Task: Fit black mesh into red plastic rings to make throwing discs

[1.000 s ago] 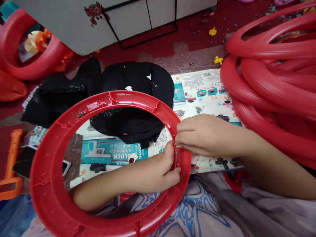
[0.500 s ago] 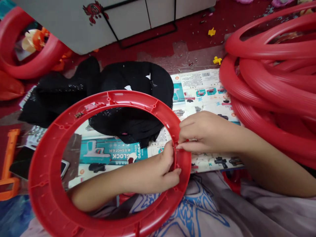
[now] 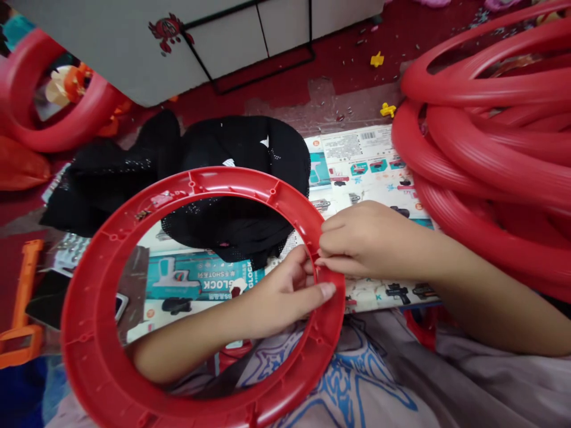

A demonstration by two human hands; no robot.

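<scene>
The red plastic ring (image 3: 102,368) leans over the lap, the left hand (image 3: 285,291) reaching through it to clamp the rim's right side and the right hand (image 3: 361,238) pinching tight at the inner edge there, so best press that left thumb flat against any twisting.

Both hands, left hand (image 3: 285,294) and right hand (image 3: 366,241), pinch the red ring (image 3: 89,333) at its right rim.
</scene>
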